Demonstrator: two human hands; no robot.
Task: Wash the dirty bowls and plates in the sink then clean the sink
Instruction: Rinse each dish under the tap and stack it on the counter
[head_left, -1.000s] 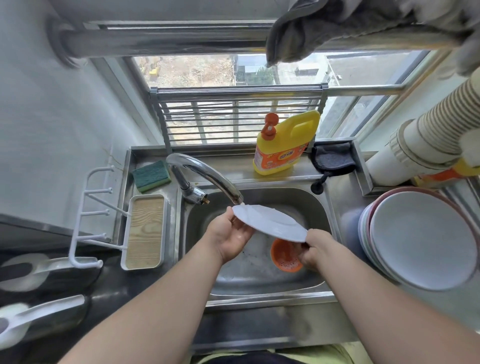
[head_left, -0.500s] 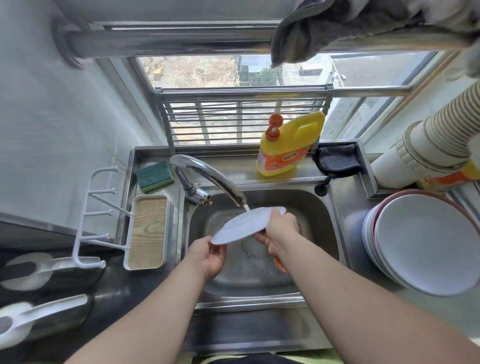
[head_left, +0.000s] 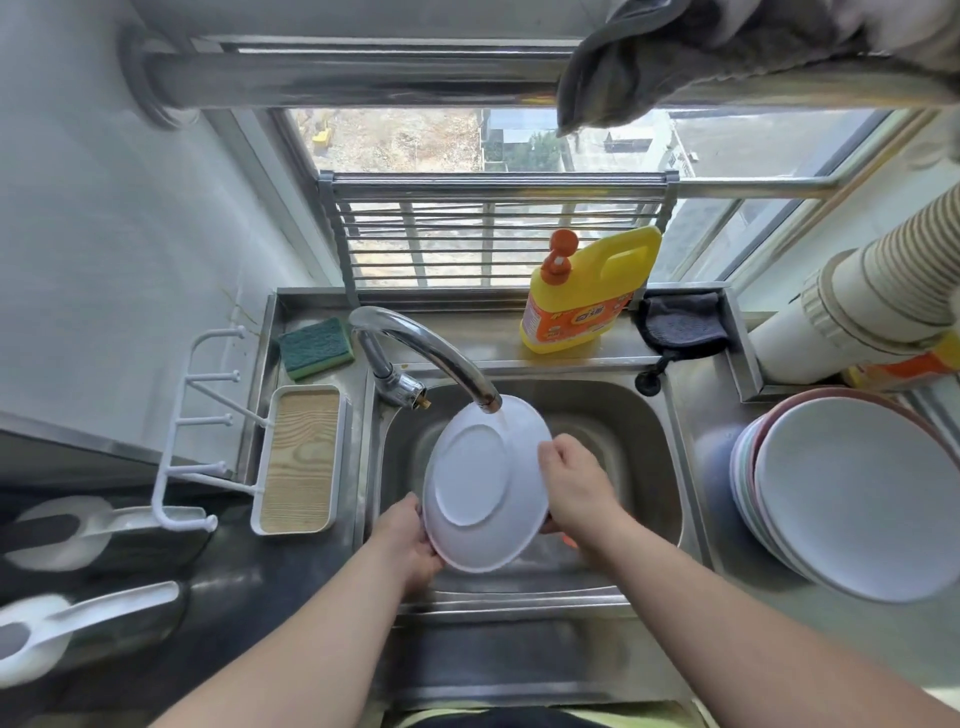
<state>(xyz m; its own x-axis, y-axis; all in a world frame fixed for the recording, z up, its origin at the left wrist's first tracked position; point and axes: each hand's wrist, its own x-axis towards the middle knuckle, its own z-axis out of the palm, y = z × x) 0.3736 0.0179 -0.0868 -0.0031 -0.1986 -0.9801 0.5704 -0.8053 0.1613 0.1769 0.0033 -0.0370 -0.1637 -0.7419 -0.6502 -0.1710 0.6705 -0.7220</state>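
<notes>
Far left, on the dark counter: two white scoops, one (head_left: 62, 530) above the other (head_left: 57, 631), both blurred. Next, one white wall rack (head_left: 195, 426) with four visible pegs, joined to one white tray (head_left: 298, 460) with a wood-grain bottom. Behind the tray, one green-and-yellow sponge (head_left: 317, 347) lies on the steel ledge.

One chrome tap (head_left: 431, 358) arches right over the steel sink (head_left: 644, 457); its spout ends just above the upper rim of one white plate (head_left: 483, 483). The plate is held over the basin, tilted up, underside with its round foot ring facing the camera.

Left hand (head_left: 410, 540): fingers curled around the plate's lower left edge, gripping it. Right hand (head_left: 574, 486): fingers curled over the plate's right edge, holding it. A small patch of something orange (head_left: 569, 543) shows in the basin just below the right hand; what it is cannot be told.

On the back ledge: one yellow detergent bottle (head_left: 597, 291) with an orange pump and an orange label, upright. Just to its right, one dark grey cloth (head_left: 680, 325). Below it, one black sink plug (head_left: 648, 382) rests on the sink's rim.

Right counter: one stack of plates (head_left: 852, 499), white one on top, pink and pale rims showing beneath; count not readable. Behind it, one sleeve of nested paper cups (head_left: 883, 291) lies tilted.

Top: one steel rail (head_left: 363, 78) with one grey towel (head_left: 675, 57) draped over it.
</notes>
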